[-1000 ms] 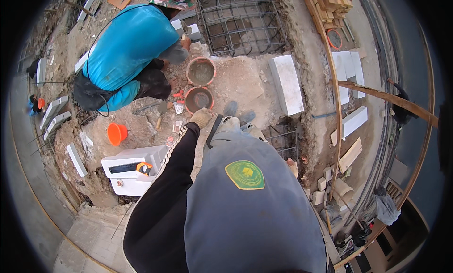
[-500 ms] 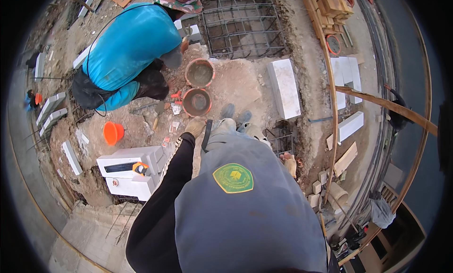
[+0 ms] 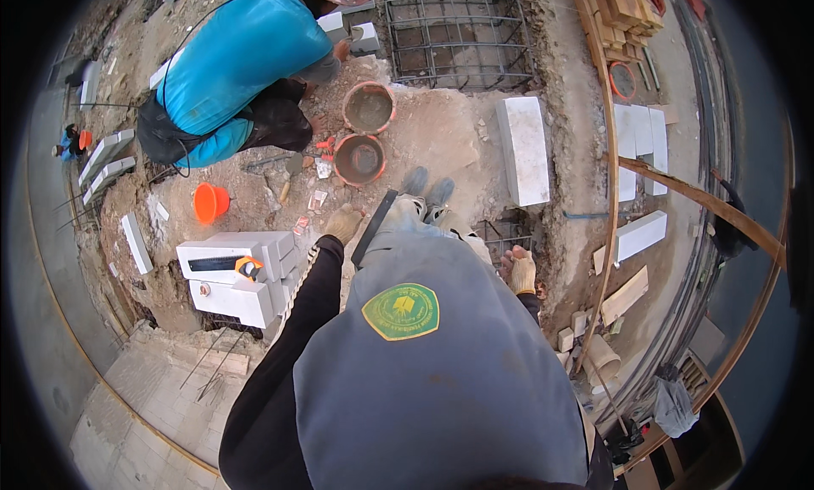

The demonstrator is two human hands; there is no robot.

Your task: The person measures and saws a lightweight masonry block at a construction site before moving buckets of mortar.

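My left hand (image 3: 343, 224), in a pale work glove, hangs loosely beside a dark flat strap (image 3: 374, 227). Its fingers look slightly apart with nothing in them. On the other side, my gloved right hand (image 3: 521, 270) hangs near a rebar-lined opening (image 3: 504, 235), with bare fingertips loosely bent and nothing visible in the grip. Both hands are apart from the building materials. Left of my left hand, a handsaw (image 3: 222, 264) with an orange and black handle lies on stacked white blocks (image 3: 229, 298). Two round tubs (image 3: 369, 108) of grey mix stand ahead of my boots (image 3: 426, 185).
A person in a blue shirt (image 3: 246, 45) crouches ahead left. An orange bucket (image 3: 209, 203) and a trowel (image 3: 286, 187) are on the dirt. A long white block (image 3: 522, 151) lies ahead right. Beyond are a rebar grid (image 3: 458, 36) and a wooden beam (image 3: 704, 203).
My view has shifted, so the scene sits a little to the right and higher. More of my right hand shows now. The crouching person stays low beside the tubs.
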